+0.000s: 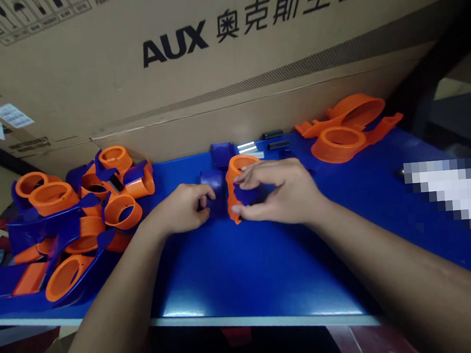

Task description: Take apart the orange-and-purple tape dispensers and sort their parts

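Observation:
My right hand [288,191] grips an orange plastic piece [232,196] with a ring-shaped top and a wavy edge, its thumb low and its fingers on the upper side. Just left of it, my left hand [187,207] is closed, with curled fingertips against a dark blue curved plastic piece [212,182]. The fingers partly cover that blue piece, so their exact hold on it is hard to see. The two plastic pieces are side by side over the blue tabletop [227,275]. Whether they touch cannot be told.
Blue parts with orange rings [53,199] are heaped at the left. Larger orange ringed parts [339,144] lie at the back right. Behind my hands are another blue piece [223,154], silvery strips [247,147] and black strips [277,145]. A big cardboard box [212,86] borders the back.

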Action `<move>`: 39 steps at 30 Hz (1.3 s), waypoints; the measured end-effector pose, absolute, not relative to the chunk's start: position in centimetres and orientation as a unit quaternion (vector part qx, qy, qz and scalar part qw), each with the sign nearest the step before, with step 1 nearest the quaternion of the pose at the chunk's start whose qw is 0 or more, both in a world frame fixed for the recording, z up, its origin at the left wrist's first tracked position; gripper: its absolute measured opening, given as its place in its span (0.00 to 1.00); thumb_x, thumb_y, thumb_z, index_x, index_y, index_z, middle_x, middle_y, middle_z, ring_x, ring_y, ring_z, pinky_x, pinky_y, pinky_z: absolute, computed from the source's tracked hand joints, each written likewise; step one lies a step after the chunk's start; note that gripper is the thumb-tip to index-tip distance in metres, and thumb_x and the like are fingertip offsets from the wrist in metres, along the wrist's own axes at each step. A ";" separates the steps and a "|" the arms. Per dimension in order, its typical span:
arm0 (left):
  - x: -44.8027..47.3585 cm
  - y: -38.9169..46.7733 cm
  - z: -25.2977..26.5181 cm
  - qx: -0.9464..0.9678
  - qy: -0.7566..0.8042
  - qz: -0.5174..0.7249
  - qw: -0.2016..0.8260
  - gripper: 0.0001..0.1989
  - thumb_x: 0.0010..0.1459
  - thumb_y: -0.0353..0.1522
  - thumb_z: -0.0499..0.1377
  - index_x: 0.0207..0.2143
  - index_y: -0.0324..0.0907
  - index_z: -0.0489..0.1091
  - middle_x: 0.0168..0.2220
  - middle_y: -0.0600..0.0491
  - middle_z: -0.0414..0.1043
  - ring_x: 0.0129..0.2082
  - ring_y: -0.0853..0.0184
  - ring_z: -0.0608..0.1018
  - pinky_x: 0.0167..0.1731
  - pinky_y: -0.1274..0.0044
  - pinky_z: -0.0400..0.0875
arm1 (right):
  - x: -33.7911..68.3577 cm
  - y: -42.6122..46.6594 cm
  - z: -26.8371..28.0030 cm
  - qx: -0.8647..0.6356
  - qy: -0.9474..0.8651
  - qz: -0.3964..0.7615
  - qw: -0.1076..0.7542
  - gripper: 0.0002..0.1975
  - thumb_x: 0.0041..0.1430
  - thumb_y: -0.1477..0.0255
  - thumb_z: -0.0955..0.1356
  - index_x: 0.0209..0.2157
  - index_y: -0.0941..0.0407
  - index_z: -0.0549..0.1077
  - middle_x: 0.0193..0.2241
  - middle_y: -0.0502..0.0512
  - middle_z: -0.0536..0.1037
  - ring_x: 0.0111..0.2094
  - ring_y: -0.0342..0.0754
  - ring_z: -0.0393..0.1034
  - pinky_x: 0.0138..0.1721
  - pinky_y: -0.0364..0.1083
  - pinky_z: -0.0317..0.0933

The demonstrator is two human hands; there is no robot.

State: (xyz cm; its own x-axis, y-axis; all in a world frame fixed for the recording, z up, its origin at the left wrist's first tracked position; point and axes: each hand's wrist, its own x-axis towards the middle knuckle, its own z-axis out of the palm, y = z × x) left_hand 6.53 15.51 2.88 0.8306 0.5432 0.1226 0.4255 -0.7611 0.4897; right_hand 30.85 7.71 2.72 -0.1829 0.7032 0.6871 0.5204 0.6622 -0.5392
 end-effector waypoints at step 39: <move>9.7 12.5 4.7 0.856 0.192 0.451 0.165 0.16 0.57 0.36 0.64 0.47 0.41 0.74 0.36 0.52 0.75 0.33 0.69 0.74 0.31 0.77 0.69 | 29.5 6.8 3.1 -0.383 -0.831 0.077 0.397 0.13 0.49 0.67 0.75 0.25 0.54 0.68 0.23 0.49 0.74 0.26 0.46 0.68 0.31 0.46 0.60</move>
State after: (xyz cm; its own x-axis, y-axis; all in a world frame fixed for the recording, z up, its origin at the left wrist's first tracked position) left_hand 9.72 12.52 4.75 0.5200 0.4769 0.7086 0.1793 -0.8721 0.4553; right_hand 29.49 6.81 3.07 -0.3924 0.6969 0.6003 0.5746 0.6954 -0.4317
